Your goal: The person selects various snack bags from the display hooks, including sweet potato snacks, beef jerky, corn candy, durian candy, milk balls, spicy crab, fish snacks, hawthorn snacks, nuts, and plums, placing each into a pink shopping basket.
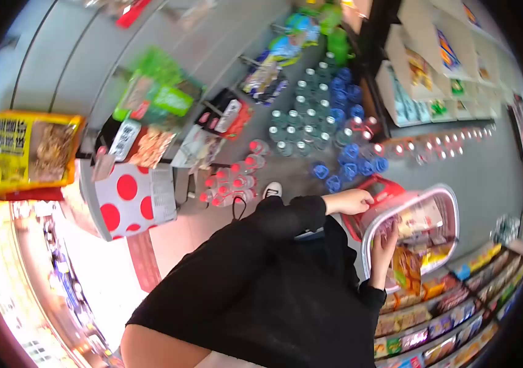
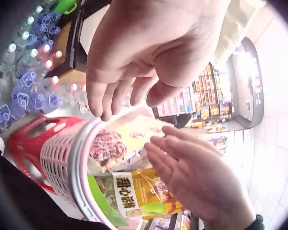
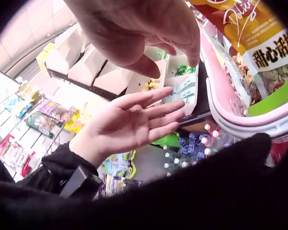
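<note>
A pink basket [image 1: 417, 194] [image 2: 55, 153] with a pale rim and a red part at one side holds several snack packets. One is an orange and green packet [image 1: 406, 268] [image 2: 134, 194] [image 3: 266, 52]; another, pale packet [image 1: 424, 218] [image 2: 137, 136] lies beside it. My left hand [image 1: 350, 201] [image 2: 153, 48] [image 3: 129, 124] is by the red part and the rim, fingers relaxed, palm showing in the right wrist view. Over the basket's opening is my right hand [image 1: 384, 248] [image 2: 201, 177] [image 3: 144, 36], fingers extended. Neither hand visibly grips anything; contact with the packets cannot be told.
Bottles with white caps [image 1: 310, 116] and blue-topped ones [image 1: 350, 161] stand on the floor beyond the basket. Snack shelves [image 1: 439, 319] are at the lower right, white bins [image 1: 417, 67] at the upper right. Bagged snacks [image 1: 34, 153] hang on the left wall; a dotted box [image 1: 128, 199] is below.
</note>
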`<state>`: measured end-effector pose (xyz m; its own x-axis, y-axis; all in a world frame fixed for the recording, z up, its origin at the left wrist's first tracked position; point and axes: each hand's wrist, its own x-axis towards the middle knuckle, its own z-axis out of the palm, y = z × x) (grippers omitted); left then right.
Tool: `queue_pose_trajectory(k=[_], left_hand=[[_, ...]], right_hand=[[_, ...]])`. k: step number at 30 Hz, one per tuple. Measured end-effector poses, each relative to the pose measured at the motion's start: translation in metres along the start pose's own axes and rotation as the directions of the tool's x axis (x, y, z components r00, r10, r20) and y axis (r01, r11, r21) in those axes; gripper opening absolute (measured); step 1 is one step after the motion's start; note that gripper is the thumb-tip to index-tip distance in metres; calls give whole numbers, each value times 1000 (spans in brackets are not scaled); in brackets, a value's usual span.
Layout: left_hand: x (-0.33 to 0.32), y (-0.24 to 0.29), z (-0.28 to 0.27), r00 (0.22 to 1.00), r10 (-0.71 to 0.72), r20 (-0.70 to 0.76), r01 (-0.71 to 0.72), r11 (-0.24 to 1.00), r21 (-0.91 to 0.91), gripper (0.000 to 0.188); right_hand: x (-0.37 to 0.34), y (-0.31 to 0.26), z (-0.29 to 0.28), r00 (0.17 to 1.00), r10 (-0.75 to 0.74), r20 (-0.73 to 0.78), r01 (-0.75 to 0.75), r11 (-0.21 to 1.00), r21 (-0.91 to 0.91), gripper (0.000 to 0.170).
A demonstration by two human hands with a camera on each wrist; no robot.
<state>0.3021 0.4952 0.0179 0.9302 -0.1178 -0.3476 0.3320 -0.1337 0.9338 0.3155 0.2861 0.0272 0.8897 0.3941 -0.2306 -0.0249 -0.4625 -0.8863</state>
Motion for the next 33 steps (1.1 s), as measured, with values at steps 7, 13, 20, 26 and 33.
queue_pose_trajectory(k=[7, 13, 20, 26, 33], left_hand=[[-149, -59, -130, 773, -307, -555, 77, 914, -398, 26], [-230, -63, -201, 248, 36, -968, 110, 992, 65, 29], [-243, -81, -265, 301, 152, -941, 494, 820, 290, 31], [-242, -98, -286, 388, 55, -920, 478, 842, 252, 26], [-228, -88, -297, 466, -37, -884, 515, 823, 237, 24]], right_hand=[[42, -80, 88, 860, -334, 385, 440, 868, -231, 50], [95, -149, 209, 737, -391, 552, 508, 858, -71, 47], [161, -187, 362, 639, -373, 673, 354, 919, 174, 43], [166, -211, 425, 492, -608, 623, 604, 754, 258, 39], [173, -240, 427, 384, -692, 612, 831, 548, 97, 38]])
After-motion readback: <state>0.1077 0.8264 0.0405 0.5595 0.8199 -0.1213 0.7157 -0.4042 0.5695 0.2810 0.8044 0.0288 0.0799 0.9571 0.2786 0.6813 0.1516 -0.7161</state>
